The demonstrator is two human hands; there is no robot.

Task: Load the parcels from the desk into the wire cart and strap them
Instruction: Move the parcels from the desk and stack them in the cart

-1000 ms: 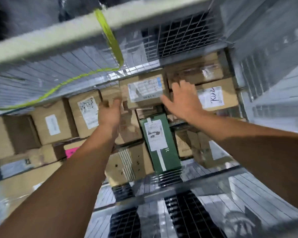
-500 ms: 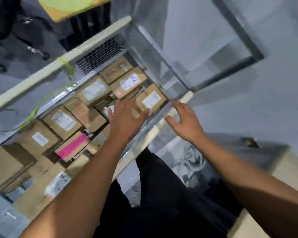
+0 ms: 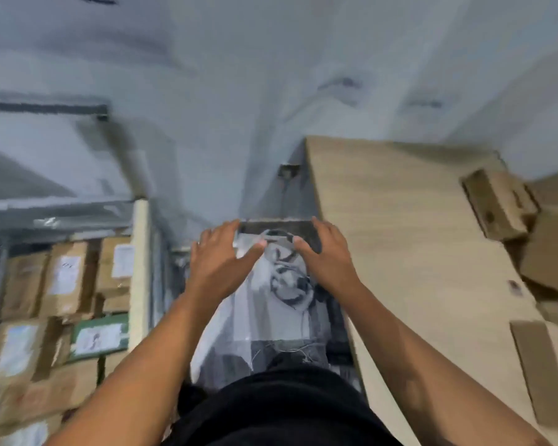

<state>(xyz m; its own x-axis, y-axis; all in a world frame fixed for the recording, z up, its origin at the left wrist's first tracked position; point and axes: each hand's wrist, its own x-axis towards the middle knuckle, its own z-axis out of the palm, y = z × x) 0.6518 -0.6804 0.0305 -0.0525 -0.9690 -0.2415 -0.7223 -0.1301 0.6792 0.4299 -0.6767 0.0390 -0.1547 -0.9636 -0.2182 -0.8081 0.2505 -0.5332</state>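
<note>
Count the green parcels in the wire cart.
1. The green parcel lies beside the cart's pale rail, among brown parcels; more may be hidden beneath them.

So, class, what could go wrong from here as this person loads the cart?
1. The cart looks packed with parcels near its rim; more may slide off before strapping.
2. What look like cables lie in the narrow gap beside the desk; turning with a box could mean a trip.
</note>
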